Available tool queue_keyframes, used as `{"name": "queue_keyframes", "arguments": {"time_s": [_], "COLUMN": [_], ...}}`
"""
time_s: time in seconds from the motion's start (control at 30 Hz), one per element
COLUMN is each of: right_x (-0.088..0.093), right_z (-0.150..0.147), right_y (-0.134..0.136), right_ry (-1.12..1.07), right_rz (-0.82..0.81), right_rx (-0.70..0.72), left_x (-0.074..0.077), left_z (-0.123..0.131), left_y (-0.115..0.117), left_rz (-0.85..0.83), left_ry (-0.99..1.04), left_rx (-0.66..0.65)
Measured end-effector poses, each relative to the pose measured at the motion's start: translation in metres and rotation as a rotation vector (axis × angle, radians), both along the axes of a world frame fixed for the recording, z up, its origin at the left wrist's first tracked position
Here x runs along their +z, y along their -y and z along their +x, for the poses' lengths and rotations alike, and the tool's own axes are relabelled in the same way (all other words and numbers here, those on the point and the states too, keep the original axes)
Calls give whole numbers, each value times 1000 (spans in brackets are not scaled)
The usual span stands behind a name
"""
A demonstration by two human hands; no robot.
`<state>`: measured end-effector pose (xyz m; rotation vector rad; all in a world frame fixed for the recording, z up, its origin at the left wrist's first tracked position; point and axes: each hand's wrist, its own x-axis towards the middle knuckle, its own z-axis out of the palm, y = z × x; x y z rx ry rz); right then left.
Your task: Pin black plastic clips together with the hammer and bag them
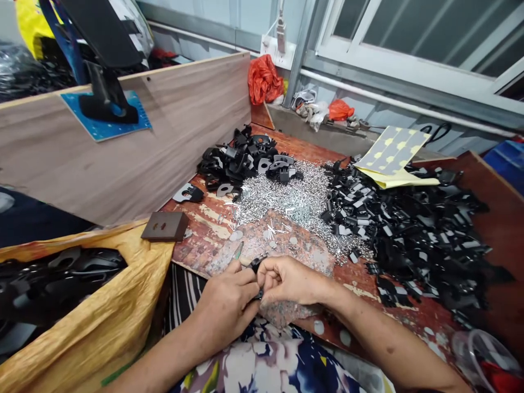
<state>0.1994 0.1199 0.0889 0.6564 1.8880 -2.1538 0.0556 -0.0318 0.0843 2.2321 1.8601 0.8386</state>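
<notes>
My left hand [226, 299] and my right hand [289, 280] meet at the near edge of the worn wooden table [196, 240]. Both pinch one small black plastic part [256, 266] between their fingertips; most of the part is hidden by the fingers. Just beyond the hands lies a heap of small silver metal pins [292, 202]. To the right spreads a big pile of black plastic clips [413, 229]. A smaller pile of black and grey parts [245, 158] lies behind the pins.
A yellow sack [102, 322] with black parts stands at my left. A small dark block [165, 226] sits on the table's left corner. A wooden partition [123, 142] walls the left side. Yellow sticker sheets [393, 155] lie at the back right, an orange bag [264, 79] farther back.
</notes>
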Motion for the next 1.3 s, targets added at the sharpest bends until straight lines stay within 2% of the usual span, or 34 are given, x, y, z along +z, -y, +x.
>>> {"name": "queue_keyframes", "arguments": {"time_s": [0.13,0.27,0.33,0.43,0.57,0.63,0.73,0.87,0.97,1.03,1.13,1.2,1.3], "right_x": [-4,-10,-7,3,7,1,-13,-23,-16,-6,11,19,24], "right_z": [-1,-2,-1,0,-4,-11,-23,-26,-16,-6,5,7,5], "right_y": [-3,2,2,-15,-61,-79,-89,-92,-92,-80,-44,-18,4], "right_ry": [-3,-3,-21,-25,90,144,142,82,47,-49,-302,-419,-498], "right_rz": [-41,-62,121,561,1049,1218,1313,1378,1397,1315,1056,945,893], "right_rx": [10,52,118,157,-86,-129,-83,-68,-114,-209,-377,-422,-429], "left_x": [2,3,2,1,0,-3,-9,-18,-20,-19,-17,-17,-17], "left_z": [0,-2,-3,-10,-24,-29,-29,-24,-25,-26,-27,-27,-25], "left_y": [3,1,0,-1,-3,-5,-7,-7,-6,-6,-6,-6,-5], "left_rz": [-48,-42,-61,-73,-123,-185,-280,-346,-303,-280,-259,-243,-230], "left_ry": [-23,-37,-13,85,377,610,1000,1476,1708,1787,1825,1835,1853], "left_rx": [43,-56,-81,-18,166,235,322,434,429,404,387,386,372]}}
